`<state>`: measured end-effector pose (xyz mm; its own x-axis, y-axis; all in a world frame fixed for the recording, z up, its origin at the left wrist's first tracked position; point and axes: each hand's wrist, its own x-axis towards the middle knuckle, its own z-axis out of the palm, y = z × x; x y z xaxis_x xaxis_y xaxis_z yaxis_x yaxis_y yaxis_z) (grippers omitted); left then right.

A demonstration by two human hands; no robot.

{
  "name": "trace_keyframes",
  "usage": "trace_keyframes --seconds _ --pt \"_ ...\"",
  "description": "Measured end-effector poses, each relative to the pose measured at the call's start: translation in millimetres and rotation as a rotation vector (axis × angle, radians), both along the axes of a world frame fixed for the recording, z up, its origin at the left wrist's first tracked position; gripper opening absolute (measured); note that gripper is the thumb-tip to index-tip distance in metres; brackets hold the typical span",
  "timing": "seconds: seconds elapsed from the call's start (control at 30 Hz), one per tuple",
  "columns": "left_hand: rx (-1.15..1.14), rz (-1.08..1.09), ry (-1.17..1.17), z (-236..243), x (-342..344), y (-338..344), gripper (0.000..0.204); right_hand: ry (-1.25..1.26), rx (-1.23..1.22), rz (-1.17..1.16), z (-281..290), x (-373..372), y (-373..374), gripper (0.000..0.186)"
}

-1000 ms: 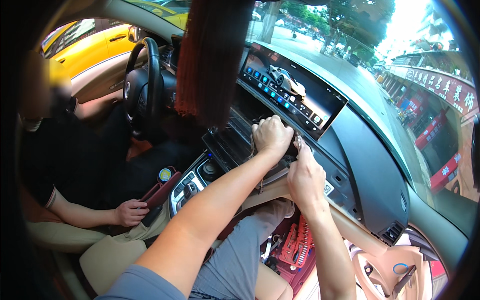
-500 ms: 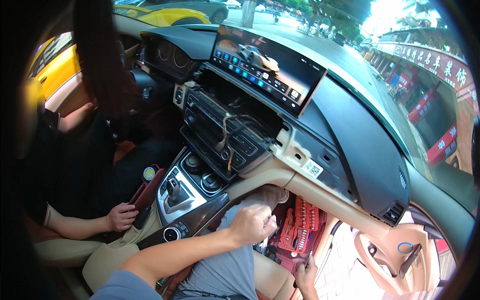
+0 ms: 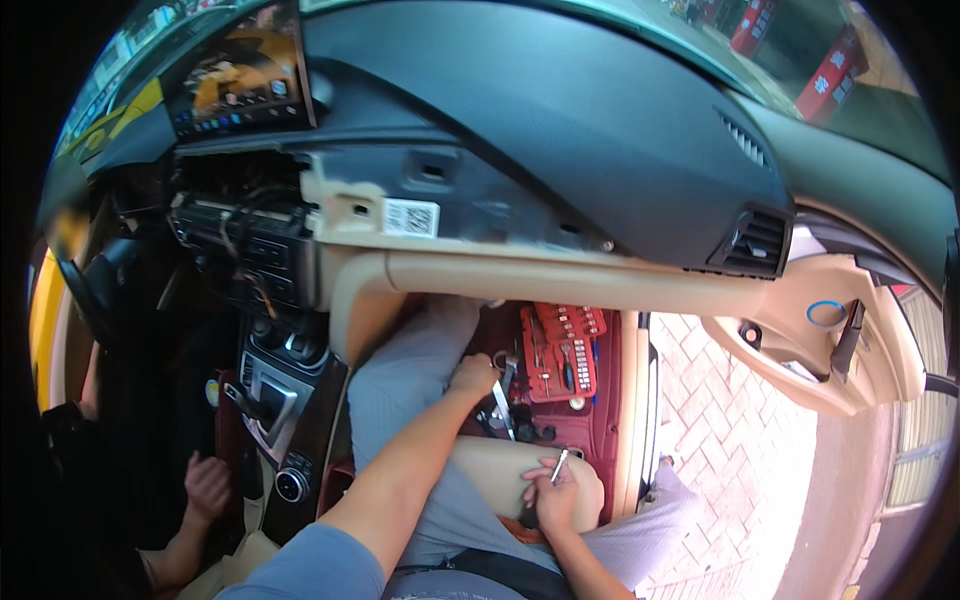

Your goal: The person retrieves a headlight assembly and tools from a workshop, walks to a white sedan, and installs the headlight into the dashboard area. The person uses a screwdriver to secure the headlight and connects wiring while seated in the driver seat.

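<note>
My left hand (image 3: 474, 377) is closed, fingers curled, down in the footwell beside my leg. A flat silver tool (image 3: 501, 408) lies close to its fingers; what the hand holds, if anything, is hidden. Above the front of the beige seat (image 3: 490, 468), my right hand (image 3: 554, 500) is wrapped round a driver with a silver shaft (image 3: 560, 464), its dark handle mostly covered by the palm. An open red tool case (image 3: 583, 378) with sockets and bits sits on the dark red floor mat, to the right of my left hand.
The dashboard stands opened, with loose wires (image 3: 240, 235) at the centre stack and a screen (image 3: 245, 75) above. Left are the gear selector (image 3: 262, 400) and another person's hand (image 3: 207, 485). The car door (image 3: 830, 350) hangs open on the right, over paving.
The view has swung right and downward. My left hand has moved from above my thigh into the footwell near the tools. My right hand still holds the driver, now over the seat.
</note>
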<state>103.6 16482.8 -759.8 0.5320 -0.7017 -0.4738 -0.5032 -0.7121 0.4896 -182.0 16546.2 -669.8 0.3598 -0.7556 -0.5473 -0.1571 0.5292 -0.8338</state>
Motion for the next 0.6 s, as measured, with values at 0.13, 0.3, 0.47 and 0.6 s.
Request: trace_keyframes --seconds 0.13,0.3,0.47,0.6 --pt "0.183 0.234 0.057 -46.0 -3.2 3.7 0.034 -0.131 0.022 0.074 -12.6 -6.2 6.0 0.029" --pt "0.031 0.47 0.051 -80.1 -2.8 2.5 0.044 -0.123 0.134 0.13 -8.4 -8.5 -9.0 0.031" --pt "-0.029 0.57 0.062 -36.4 -23.5 0.3 0.042 -0.066 0.116 0.125 -8.2 -6.2 -10.5 0.035" --pt "-0.331 0.284 0.138 54.2 -66.2 1.8 0.033 -0.026 0.093 0.083 0.2 3.4 -12.9 0.03"
